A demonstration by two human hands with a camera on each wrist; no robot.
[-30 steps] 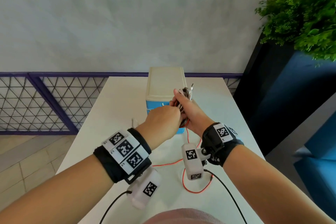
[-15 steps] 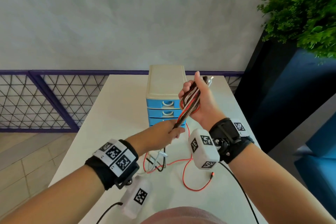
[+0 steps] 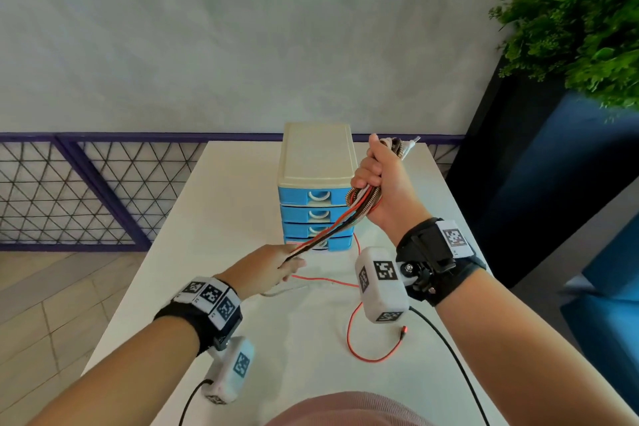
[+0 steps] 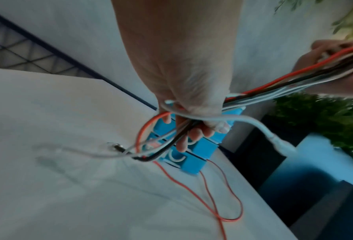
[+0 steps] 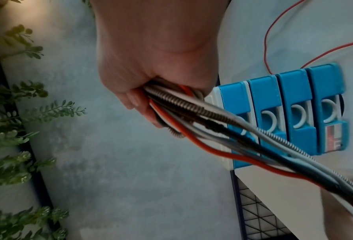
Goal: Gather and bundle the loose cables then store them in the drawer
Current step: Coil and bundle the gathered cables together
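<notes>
A bunch of cables [image 3: 349, 214] [image 4: 290, 82] [image 5: 223, 134], red, black, white and a braided one, stretches taut between my two hands. My right hand [image 3: 377, 176] [image 5: 149, 95] grips its folded end, raised beside the small drawer unit [image 3: 316, 183] [image 5: 295, 110] with blue fronts, all shut. My left hand [image 3: 276, 268] [image 4: 192, 123] grips the strands lower down, in front of the unit. Loose tails hang from the left hand. A thin red wire [image 3: 366, 342] [image 4: 218, 207] trails in loops on the white table [image 3: 207, 235].
The drawer unit stands at the back middle of the table. A purple mesh railing [image 3: 86, 190] runs behind and to the left. A dark planter [image 3: 539, 166] with green leaves stands to the right, close to the table's right edge.
The hands have drawn apart: my right hand rose with the folded end, my left slid down and left along the strands, pulling them straight. The drawer fronts came into view.
</notes>
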